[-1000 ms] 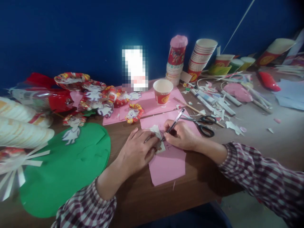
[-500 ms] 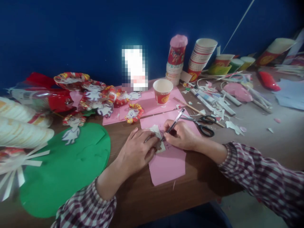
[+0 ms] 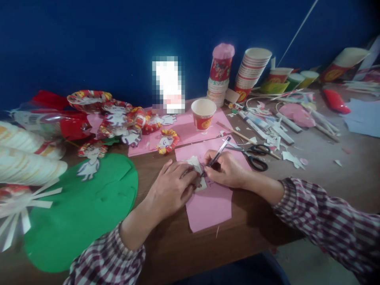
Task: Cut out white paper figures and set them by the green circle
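Observation:
A pen (image 3: 219,152) with a clear barrel is pinched in my right hand (image 3: 227,168), its tip down beside a small whitish paper piece (image 3: 202,184). That piece lies on a pink sheet (image 3: 210,209) that bears a few dark pen marks. My left hand (image 3: 175,184) rests palm down over the paper piece, fingers stretched across it and pressing it to the sheet; much of the piece is hidden under them. Just right of my right hand lie black-handled scissors (image 3: 257,156). Behind the pink sheet stands a paper cup (image 3: 203,114).
Paper dolls with red-yellow rings (image 3: 168,141) lie at the back left. A green paper shape (image 3: 89,213) covers the left side, near white cup stacks (image 3: 29,164). Stacked paper cups (image 3: 252,71), markers (image 3: 252,122) and paper scraps (image 3: 292,159) spread at the right.
Both hands stay almost in place. The pen has shifted very slightly, and a little more of the paper piece's lower edge shows beside my left fingers.

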`<state>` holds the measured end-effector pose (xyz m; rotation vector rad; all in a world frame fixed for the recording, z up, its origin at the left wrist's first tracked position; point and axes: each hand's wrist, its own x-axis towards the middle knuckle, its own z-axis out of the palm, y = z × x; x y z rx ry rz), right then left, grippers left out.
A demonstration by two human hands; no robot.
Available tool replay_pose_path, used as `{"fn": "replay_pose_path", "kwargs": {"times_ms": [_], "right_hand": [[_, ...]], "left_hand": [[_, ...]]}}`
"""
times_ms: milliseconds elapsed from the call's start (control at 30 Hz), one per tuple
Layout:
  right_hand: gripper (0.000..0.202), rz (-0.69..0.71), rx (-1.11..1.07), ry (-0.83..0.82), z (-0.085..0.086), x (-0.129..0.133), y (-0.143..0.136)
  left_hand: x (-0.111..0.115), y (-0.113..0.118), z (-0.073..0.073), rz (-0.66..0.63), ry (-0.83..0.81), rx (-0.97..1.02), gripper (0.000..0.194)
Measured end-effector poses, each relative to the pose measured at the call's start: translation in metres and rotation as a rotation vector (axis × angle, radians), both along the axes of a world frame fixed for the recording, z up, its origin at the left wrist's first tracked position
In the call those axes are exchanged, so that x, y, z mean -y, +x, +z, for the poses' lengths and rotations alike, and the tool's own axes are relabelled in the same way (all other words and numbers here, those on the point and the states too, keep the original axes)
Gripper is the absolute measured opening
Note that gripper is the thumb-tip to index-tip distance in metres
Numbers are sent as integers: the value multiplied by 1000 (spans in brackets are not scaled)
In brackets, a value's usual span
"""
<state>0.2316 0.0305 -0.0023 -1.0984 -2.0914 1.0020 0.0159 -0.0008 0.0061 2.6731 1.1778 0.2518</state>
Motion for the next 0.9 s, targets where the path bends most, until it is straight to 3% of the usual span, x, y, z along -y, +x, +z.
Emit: {"fn": "replay_pose_path", "kwargs": {"times_ms": [367, 700, 900], "right_hand": [[8, -44, -152, -91, 2, -2, -3], [6, -81, -33, 84, -3, -1, -4], [5, -64, -28, 80, -8, 0, -4]], "left_hand": [[2, -2, -2, 49, -11, 50, 33], [1, -1, 0, 53, -46, 70, 22], [1, -2, 1, 59, -61, 73, 21]]}}
